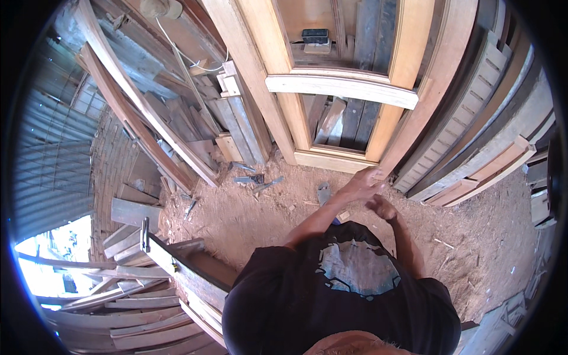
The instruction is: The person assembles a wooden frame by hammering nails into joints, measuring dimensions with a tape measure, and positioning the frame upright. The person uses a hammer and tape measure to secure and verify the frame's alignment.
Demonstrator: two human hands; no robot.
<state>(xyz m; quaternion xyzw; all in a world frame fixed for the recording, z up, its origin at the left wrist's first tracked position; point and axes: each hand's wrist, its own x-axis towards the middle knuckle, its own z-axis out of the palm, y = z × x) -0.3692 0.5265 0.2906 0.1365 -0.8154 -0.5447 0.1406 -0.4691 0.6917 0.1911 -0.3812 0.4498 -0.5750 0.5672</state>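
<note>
In front of me a wooden frame (340,161) with rectangular openings stands between two long timber uprights. A pale, slightly curved wooden rail (343,84) lies across it. Close to the frame's lower right corner is my left hand (363,183), blurred, its fingers not clearly readable; contact with the wood cannot be made out. Just below and to the right, my right hand (381,207) is curled with the fingers bent in, and anything inside it is hidden. A grey metal tool (323,193) lies on the ground left of my hands.
Several hand tools (248,178) lie on the shaving-covered floor (266,213) to the left. Stacked boards (239,127) lean behind them. Slatted timber (455,127) and long planks line the right. A wooden bench (183,269) stands at lower left. A dark block (315,36) sits beyond the frame's upper opening.
</note>
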